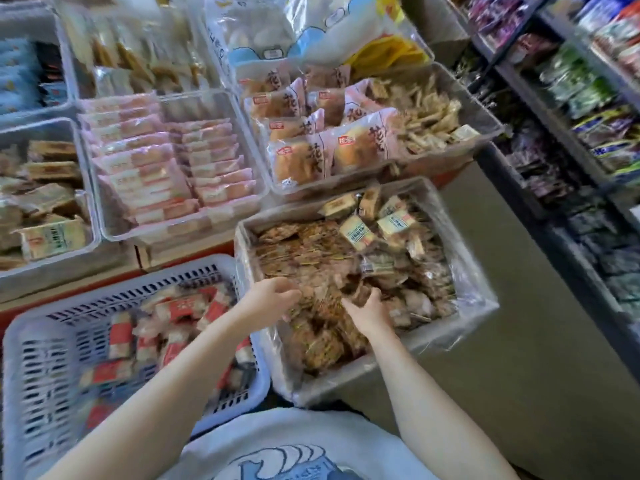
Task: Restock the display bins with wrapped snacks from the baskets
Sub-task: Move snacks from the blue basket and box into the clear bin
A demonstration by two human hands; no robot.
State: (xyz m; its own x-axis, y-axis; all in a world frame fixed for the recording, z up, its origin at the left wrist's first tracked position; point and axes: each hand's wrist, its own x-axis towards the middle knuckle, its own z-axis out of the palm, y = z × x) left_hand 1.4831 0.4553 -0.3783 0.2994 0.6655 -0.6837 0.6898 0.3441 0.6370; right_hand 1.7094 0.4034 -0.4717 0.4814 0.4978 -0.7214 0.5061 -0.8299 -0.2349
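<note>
Plastic-lined box [460, 271] sat at centre-right of head view, full of brown wrapped snacks [304, 251], w/ a few cream-label packs [356, 232] piled at its far side. Both hands were down in it. Left hand [273, 294] was at the box's near-left part, fingers curled over the brown packs, touching them; couldn't tell if it actually gripped one (motion blur). Right hand [369, 308] was just beside it to the right, fingers curled round a small bunch of brown packs, grasping them. Bare forearms ran back toward the camera; white tee w/ blue print [287, 452] showed at bottom edge.

Blue slotted basket [31, 362] was at lower left, touching the box's left wall, holding red-and-white wrapped snacks [119, 336], blurry.

Behind both, clear display bins in rows: one w/ pink-wrapped packs [152, 161] stacked in neat columns, one at far left w/ tan square packs [45, 202], one to the right w/ bun packs [329, 140] bearing big dark characters on its left side & pale stick-like snacks [429, 116] on its right side. Farther back, a bin w/ blue-and-white bags [277, 32] & one w/ clear-wrapped tan pieces [138, 53], blurred. Dark shelving [561, 98] ran down right edge, packed w/ purple, green & blue bags. Grey floor [519, 323] lay betw. box & shelving.
</note>
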